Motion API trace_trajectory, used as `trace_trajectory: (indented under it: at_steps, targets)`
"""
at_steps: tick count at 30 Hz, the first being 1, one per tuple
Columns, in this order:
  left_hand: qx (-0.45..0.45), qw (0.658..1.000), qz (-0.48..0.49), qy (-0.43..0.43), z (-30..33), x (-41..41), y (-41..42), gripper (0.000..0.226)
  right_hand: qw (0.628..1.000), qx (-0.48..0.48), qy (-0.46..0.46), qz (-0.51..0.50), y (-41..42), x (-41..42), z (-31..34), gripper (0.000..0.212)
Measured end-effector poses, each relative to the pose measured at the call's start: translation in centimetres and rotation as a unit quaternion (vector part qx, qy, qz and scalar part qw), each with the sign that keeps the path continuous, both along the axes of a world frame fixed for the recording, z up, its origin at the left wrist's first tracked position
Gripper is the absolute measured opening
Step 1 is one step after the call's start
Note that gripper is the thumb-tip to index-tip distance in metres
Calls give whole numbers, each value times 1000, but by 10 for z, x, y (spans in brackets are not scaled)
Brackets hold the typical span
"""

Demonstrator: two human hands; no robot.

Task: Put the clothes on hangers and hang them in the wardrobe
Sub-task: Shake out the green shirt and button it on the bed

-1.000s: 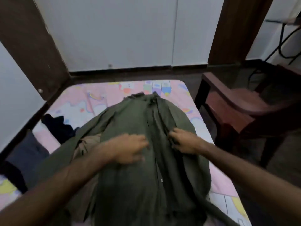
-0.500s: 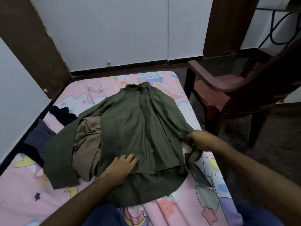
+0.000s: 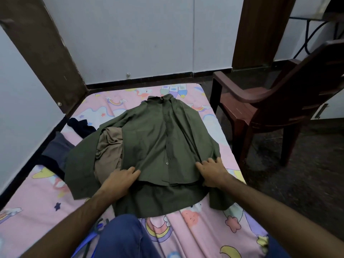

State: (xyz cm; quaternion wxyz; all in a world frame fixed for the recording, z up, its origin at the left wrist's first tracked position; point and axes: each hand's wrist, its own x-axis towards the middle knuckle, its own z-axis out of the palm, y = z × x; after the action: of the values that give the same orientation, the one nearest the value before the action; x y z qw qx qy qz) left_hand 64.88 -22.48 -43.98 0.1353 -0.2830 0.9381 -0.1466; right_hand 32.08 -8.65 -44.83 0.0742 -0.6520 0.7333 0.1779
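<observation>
An olive green button shirt (image 3: 158,142) lies spread face up on the pink cartoon-print bed (image 3: 37,198), collar toward the wall. My left hand (image 3: 121,178) rests with fingers extended on the shirt's lower left front. My right hand (image 3: 212,170) lies flat on the lower right side, fingers straight on the fabric. A tan garment (image 3: 108,151) lies bunched under the shirt's left sleeve. Blue and dark hangers (image 3: 95,231) poke out beside my knee at the bottom.
Dark navy clothes (image 3: 81,126) and a grey-blue garment (image 3: 57,149) lie at the bed's left edge by the wall. A brown wooden armchair (image 3: 270,105) stands right of the bed. White wardrobe doors (image 3: 149,38) rise behind the bed.
The shirt has been laid out flat on the bed. My right hand let go of the right sleeve and moved in onto the shirt's lower right. My left hand stayed low on the front.
</observation>
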Motion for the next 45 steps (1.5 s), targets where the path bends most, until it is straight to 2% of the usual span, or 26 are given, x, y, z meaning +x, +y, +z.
trace_trajectory:
  at_steps: [3, 6, 11, 14, 17, 20, 23, 24, 27, 28, 31, 34, 37, 39, 42, 45]
  targets:
    - [27, 998, 17, -49, 5, 13, 6, 51, 999, 3, -24, -26, -4, -4, -3, 50]
    - [6, 994, 43, -98, 0, 19, 4, 46, 999, -31, 4, 12, -7, -18, 3, 35]
    - [5, 994, 52, -99, 2, 10, 1, 41, 995, -11, 96, -11, -1, -55, 47, 28]
    - [18, 994, 53, -95, -2, 3, 1, 39, 986, 59, 150, -35, 7, -52, 53, 28]
    - [67, 994, 85, -20, -12, 1, 3, 47, 982, 88, 165, -24, 14, -38, 39, 38]
    - [90, 980, 127, 125, -27, 8, 10, 50, 995, 8, 103, 17, 25, -21, 15, 66]
    - [101, 972, 151, 147, -43, 25, 14, 55, 999, 11, 34, 30, 45, -5, -11, 85]
    - [101, 972, 153, 148, -46, 31, 15, 56, 999, 6, 26, 32, 50, -3, -18, 81]
    - [90, 973, 114, 180, -46, 42, 17, 57, 997, -72, 1, 34, 55, -14, -23, 52]
    - [70, 972, 103, 198, -41, 43, 17, 55, 996, -86, 1, 36, 55, -21, -22, 50]
    - [7, 967, 87, 239, -20, 37, 14, 29, 992, -121, -14, 43, 52, -46, -27, 53]
    - [18, 976, 81, 200, -14, 32, 12, 29, 987, -145, -33, 59, 51, -62, -43, 54]
    - [34, 991, 71, 111, -22, 25, 10, 67, 979, -164, -43, 117, 45, -71, -52, 57]
    - [-7, 999, 39, 36, -21, 17, 10, 84, 974, -154, -52, 156, 41, -75, -52, 55]
    - [-51, 999, 16, -1, -4, 9, 7, 82, 974, -129, -58, 178, 40, -77, -40, 48]
    - [-39, 996, 43, -62, 29, 12, 10, 63, 984, -66, -29, 164, 46, -75, -22, 52]
